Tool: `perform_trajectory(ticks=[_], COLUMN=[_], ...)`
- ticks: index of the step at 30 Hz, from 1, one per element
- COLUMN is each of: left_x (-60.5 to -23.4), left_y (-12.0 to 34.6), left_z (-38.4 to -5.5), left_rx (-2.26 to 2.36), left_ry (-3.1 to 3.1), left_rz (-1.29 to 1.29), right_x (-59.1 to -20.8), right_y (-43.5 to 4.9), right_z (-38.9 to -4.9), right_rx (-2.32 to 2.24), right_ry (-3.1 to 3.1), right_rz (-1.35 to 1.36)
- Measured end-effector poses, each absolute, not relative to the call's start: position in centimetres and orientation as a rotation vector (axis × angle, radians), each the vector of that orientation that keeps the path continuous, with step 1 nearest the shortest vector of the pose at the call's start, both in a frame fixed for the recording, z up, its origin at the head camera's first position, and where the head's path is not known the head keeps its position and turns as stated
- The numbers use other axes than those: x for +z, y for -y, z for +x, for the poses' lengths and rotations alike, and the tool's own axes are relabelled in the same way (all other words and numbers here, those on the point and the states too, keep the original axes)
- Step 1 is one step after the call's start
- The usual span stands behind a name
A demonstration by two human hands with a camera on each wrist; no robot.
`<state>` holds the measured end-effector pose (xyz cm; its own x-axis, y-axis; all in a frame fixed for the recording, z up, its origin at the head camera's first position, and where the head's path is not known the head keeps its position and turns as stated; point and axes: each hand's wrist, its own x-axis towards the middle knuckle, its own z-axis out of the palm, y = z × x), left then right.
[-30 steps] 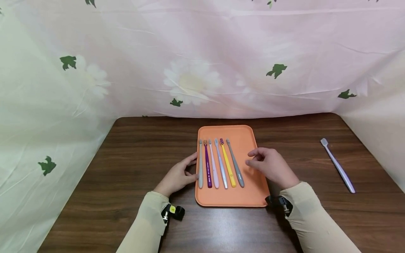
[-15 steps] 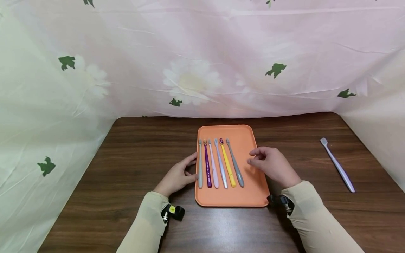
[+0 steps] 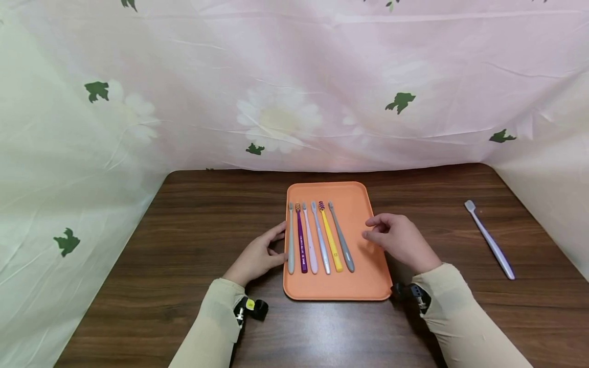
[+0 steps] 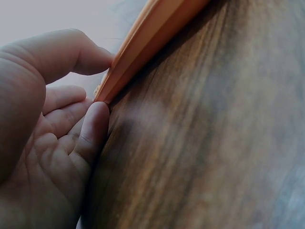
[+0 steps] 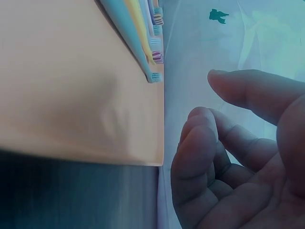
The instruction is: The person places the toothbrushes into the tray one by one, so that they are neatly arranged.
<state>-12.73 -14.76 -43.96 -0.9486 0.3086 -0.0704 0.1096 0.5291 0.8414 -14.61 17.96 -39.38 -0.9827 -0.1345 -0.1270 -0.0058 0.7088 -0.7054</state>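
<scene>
Side by side on an orange tray [image 3: 372, 291] lie several toothbrushes, heads toward the far side: pale grey-green [image 3: 291, 245], purple [image 3: 301, 248], pale pink [image 3: 311, 248], light blue [image 3: 322, 243], yellow [image 3: 332, 243] and grey [image 3: 343, 240]. My left hand [image 3: 257, 258] touches the tray's left edge with thumb and fingertips; the left wrist view shows digits [image 4: 97, 55] against its outer wall. Over the right edge hovers my right hand [image 3: 400, 243], fingers loosely bent and holding nothing. The right wrist view shows a gap between its thumb and fingers [image 5: 195, 152].
A lavender toothbrush [image 3: 490, 240] lies alone on the brown wooden table [image 3: 207, 214], well to the right of the tray. Floral cloth [image 3: 322, 76] hangs behind the table and along both sides.
My right hand has drifted slightly to the right, away from the grey toothbrush. The left hand, the tray and the toothbrushes stay where they were.
</scene>
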Motion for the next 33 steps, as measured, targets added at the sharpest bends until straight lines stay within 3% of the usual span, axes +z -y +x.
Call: perform_trajectory(ticks=[33], left_x=[-44.0], left_y=[14.7], left_z=[-12.8], left_rx=[1.384], left_ry=[-2.559], left_rz=[0.348], right_x=[-39.1], right_y=[-19.3], right_z=[-14.5], right_rx=[-1.184], right_ry=[-2.713], right_rz=[-0.085])
